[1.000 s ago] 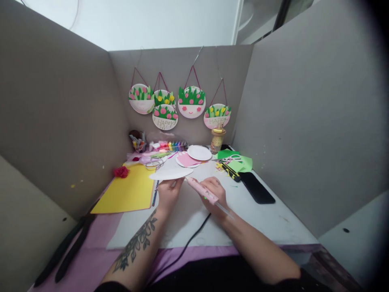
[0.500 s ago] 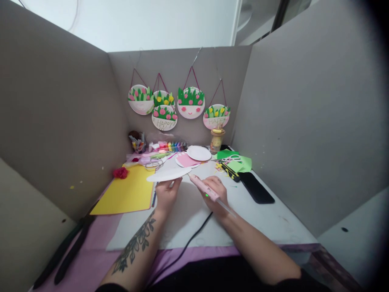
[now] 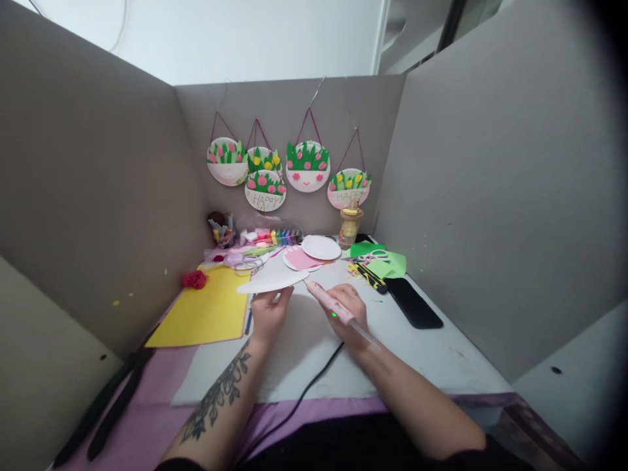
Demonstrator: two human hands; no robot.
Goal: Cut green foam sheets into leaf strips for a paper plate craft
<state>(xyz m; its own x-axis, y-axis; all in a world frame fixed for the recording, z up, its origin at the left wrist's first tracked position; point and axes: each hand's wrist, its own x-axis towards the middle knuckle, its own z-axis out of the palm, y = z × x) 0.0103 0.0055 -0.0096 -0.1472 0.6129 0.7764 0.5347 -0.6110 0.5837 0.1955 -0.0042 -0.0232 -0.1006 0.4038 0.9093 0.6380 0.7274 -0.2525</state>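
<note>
My left hand (image 3: pixel 269 315) grips a white paper plate (image 3: pixel 272 282) from below, tilted so that it shows nearly edge-on above the table. My right hand (image 3: pixel 349 314) is closed round a pink glue gun (image 3: pixel 330 303) with a green light on its side and a clear glue stick out of its back. The gun's tip is at the right edge of the plate; whether it touches is too small to tell. Behind the held plate lie another white plate (image 3: pixel 321 247) and a plate with pink paper (image 3: pixel 303 258).
Yellow paper (image 3: pixel 201 311) and red yarn (image 3: pixel 195 280) lie left. On the right are a black phone (image 3: pixel 415 303), a yellow-black cutter (image 3: pixel 371 277), scissors (image 3: pixel 373 256) and green paper (image 3: pixel 395 263). A black cable (image 3: pixel 314 381) crosses the front. Decorated plates (image 3: pixel 308 167) hang behind.
</note>
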